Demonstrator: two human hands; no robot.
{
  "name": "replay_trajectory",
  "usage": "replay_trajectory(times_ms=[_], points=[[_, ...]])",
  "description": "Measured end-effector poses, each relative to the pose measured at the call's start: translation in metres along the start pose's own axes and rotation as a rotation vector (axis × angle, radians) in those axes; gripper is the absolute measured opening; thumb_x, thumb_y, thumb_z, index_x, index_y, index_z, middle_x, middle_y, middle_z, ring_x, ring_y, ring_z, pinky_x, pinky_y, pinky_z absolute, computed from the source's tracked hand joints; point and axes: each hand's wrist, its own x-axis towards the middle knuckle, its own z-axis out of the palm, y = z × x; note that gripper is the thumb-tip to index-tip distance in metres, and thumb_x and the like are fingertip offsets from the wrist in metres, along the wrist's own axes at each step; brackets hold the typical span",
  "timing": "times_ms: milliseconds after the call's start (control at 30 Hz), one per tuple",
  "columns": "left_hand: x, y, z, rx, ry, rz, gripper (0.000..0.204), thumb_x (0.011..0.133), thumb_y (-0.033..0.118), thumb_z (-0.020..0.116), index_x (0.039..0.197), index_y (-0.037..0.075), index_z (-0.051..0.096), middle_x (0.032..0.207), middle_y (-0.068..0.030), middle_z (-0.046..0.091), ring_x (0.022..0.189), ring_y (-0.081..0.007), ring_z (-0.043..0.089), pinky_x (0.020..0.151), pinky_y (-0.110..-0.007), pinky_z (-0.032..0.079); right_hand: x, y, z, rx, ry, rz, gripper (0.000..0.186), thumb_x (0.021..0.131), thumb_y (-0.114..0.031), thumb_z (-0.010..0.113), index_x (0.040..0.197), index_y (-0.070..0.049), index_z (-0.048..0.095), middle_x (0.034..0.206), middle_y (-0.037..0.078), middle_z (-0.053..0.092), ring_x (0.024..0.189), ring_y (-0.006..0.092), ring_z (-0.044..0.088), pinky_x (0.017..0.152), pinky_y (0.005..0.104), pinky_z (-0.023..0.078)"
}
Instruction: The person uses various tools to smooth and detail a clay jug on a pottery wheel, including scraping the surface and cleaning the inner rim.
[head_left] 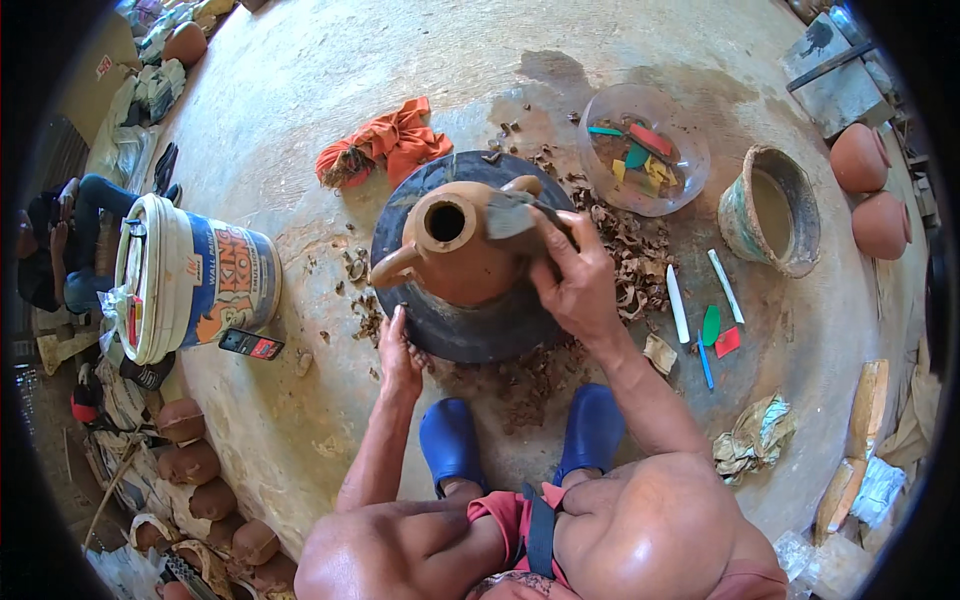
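Note:
A brown clay jar with a round open neck and two loop handles stands upright on a dark round turntable. My right hand is closed on a flat grey scraper, whose blade lies against the jar's shoulder, beside the neck and the far right handle. My left hand is at the turntable's near left edge, thumb up along the rim and fingers curled by it. Brown clay shavings lie heaped on the floor at the turntable's right, with smaller bits around it.
Beyond the turntable lies an orange cloth. A clear basin with coloured pieces and a bucket of murky water stand at right, near white sticks. At left are a large white-and-blue tub, a phone and a seated person.

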Motion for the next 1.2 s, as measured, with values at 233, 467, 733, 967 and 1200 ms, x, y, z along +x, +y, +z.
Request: replay_trajectory(times_ms=[233,467,733,967,1200], points=[[0.015,0.015,0.001,-0.016,0.026,0.034,0.053,0.108,0.051,0.065,0.153,0.028,0.052,0.138,-0.0011,0.065,0.123,-0.0213,0.063,0.100,-0.047,0.049,0.004,0.030,-0.018,0.009,0.022,0.278,0.056,0.093,-0.012,0.071,0.148,-0.008,0.065,0.118,0.021,0.069,0.105,0.0402,0.072,0.093,0.0475,0.060],[-0.006,-0.003,0.008,-0.001,0.027,0.115,0.036,0.110,0.047,0.065,0.136,0.022,0.058,0.120,0.0037,0.070,0.102,-0.0126,0.070,0.075,-0.037,0.057,-0.006,-0.031,0.009,0.137,0.023,0.248,0.057,0.092,-0.006,0.070,0.146,0.005,0.056,0.119,0.029,0.062,0.110,0.0486,0.064,0.098,0.0530,0.054],[-0.036,-0.035,0.014,-0.070,-0.127,0.057,0.043,0.112,0.043,0.063,0.146,0.022,0.047,0.129,-0.0030,0.068,0.111,-0.0214,0.074,0.081,-0.043,0.066,-0.074,-0.011,0.009,-0.212,-0.092,-0.202,0.042,0.087,-0.012,0.073,0.125,-0.029,0.078,0.120,0.014,0.062,0.102,0.0321,0.064,0.082,0.0458,0.054],[-0.050,-0.042,0.018,-0.052,-0.173,0.033,0.046,0.112,0.045,0.063,0.148,0.021,0.045,0.131,-0.0039,0.067,0.111,-0.0231,0.074,0.085,-0.043,0.064,-0.033,-0.003,-0.016,-0.244,0.044,-0.025,0.050,0.081,-0.008,0.080,0.126,-0.028,0.080,0.119,0.009,0.064,0.107,0.0323,0.062,0.088,0.0468,0.052],[-0.053,-0.048,0.024,-0.057,-0.188,0.015,0.046,0.112,0.045,0.063,0.147,0.021,0.046,0.133,-0.0036,0.067,0.111,-0.0239,0.074,0.088,-0.045,0.063,-0.028,-0.035,-0.016,-0.132,0.216,-0.125,0.057,0.079,-0.007,0.083,0.133,-0.025,0.079,0.117,0.010,0.063,0.105,0.0302,0.062,0.088,0.0450,0.054]])
